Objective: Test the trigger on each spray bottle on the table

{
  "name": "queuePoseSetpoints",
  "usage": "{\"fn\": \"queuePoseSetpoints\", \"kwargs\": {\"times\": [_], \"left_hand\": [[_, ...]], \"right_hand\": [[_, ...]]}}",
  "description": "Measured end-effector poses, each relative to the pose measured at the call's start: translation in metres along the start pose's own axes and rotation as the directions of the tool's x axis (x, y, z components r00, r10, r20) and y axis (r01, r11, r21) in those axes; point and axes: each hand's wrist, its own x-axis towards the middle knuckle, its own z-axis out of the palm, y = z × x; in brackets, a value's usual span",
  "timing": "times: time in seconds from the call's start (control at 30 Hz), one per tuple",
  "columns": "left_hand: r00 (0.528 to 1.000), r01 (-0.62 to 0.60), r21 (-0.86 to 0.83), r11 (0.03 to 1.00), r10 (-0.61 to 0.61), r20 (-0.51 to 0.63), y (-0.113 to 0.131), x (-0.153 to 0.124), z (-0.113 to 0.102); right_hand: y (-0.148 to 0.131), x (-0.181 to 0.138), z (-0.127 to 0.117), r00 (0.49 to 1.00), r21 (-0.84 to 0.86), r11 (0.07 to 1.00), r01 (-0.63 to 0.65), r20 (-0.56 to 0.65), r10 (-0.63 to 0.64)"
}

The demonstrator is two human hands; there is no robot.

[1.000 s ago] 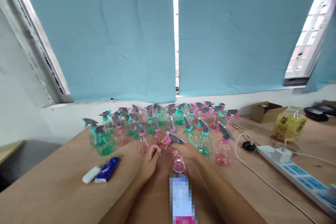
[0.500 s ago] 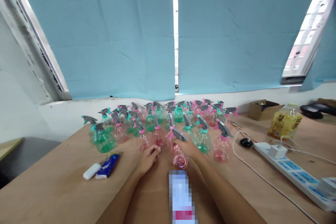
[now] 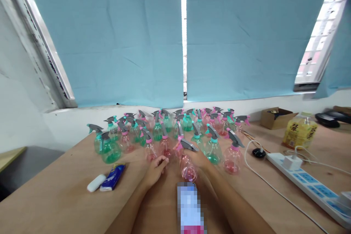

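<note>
My right hand point(image 3: 199, 160) is closed around the neck of a clear pink spray bottle point(image 3: 188, 168) with a grey trigger head point(image 3: 188, 144), held tilted over the wooden table point(image 3: 68, 197). My left hand point(image 3: 155, 170) rests on the table just left of that bottle, fingers curled loosely with nothing in them. Beyond both hands stand several pink and green spray bottles point(image 3: 164, 129) in a crowded group. A blurred patch point(image 3: 189, 208) covers something between my forearms.
A white case point(image 3: 95, 183) and a blue packet point(image 3: 113, 177) lie to the left. To the right are a white power strip point(image 3: 307, 184) with a charger and cable, a black round object point(image 3: 257, 153), a yellow bottle point(image 3: 300, 130) and a cardboard box point(image 3: 275, 117). Blue blinds hang behind.
The view has shifted slightly. My hands and the held pink bottle stay in nearly the same place on the table.
</note>
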Motion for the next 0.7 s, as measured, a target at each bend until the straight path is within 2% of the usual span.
{"fn": "queuePoseSetpoints", "kwargs": {"times": [0.1,0.33,0.53,0.7], "left_hand": [[1.000,0.002,0.009,1.000,-0.002,0.002,0.0019,-0.0004,0.0002],[1.000,0.022,0.027,0.999,-0.022,0.004,0.0043,-0.0010,0.0004],[1.000,0.023,0.033,0.999,-0.023,-0.004,0.0055,-0.0013,0.0003],[1.000,0.011,0.033,0.999,-0.011,0.003,0.0059,-0.0016,0.0002]], "right_hand": [[-0.0044,-0.0005,-0.0002,0.999,0.017,1.000,0.003,0.044,-0.003],[-0.0078,-0.0010,0.0032,0.999,0.028,1.000,-0.001,-0.036,0.002],[-0.0025,-0.0002,0.0022,0.999,0.033,0.999,-0.030,-0.021,0.031],[-0.0090,-0.0021,0.0005,1.000,0.027,1.000,-0.013,0.000,0.013]]}}
